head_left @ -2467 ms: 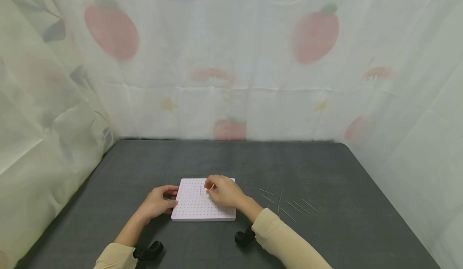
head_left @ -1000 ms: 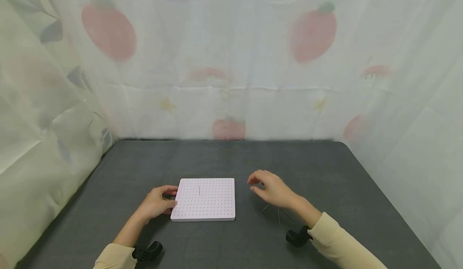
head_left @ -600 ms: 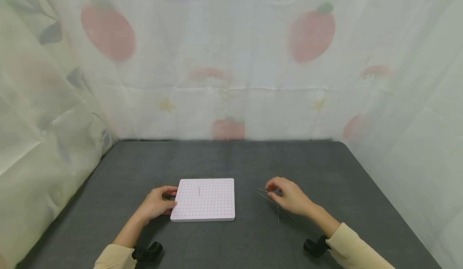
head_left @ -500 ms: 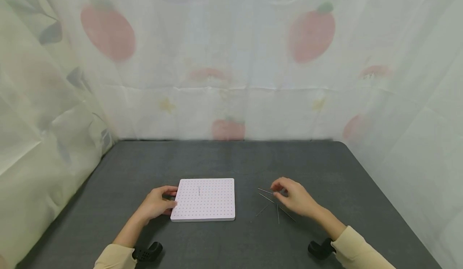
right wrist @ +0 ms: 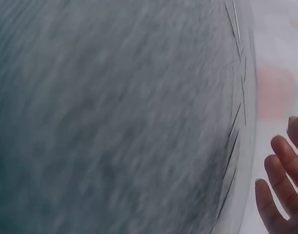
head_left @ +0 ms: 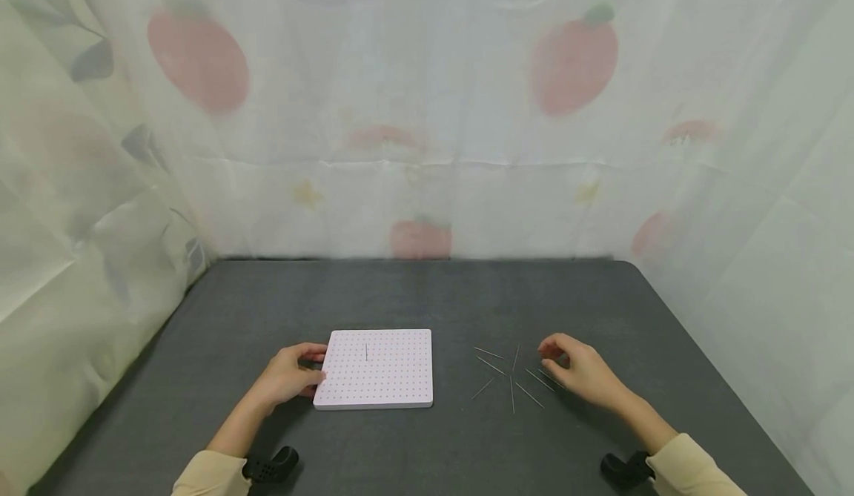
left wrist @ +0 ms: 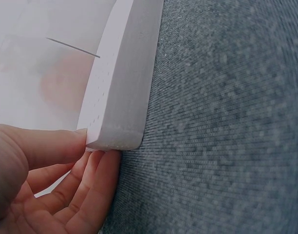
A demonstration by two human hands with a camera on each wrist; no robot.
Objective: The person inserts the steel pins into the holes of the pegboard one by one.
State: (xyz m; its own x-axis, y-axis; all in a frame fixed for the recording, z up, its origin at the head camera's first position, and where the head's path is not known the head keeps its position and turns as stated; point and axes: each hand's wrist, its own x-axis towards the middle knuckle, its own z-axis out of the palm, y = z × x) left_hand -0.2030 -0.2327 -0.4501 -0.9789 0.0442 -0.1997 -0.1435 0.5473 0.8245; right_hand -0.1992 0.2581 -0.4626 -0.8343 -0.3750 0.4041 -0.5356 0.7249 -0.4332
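The table (head_left: 414, 296) is dark grey, with a fine ribbed texture, and extends beneath and beyond both hands; its far corner, past the right hand (head_left: 580, 366), is rounded. The perforated board (head_left: 380, 385), pale and square-cornered with slight rounding, lies flat just to the right of the left hand (head_left: 287, 374), which holds its near side. The thin rods (head_left: 491, 366), eight visible in the head view, lie loosely scattered between the board and the right hand. Three on the right-hand side run roughly parallel; the closest lies by the fingertips, contact being unclear.
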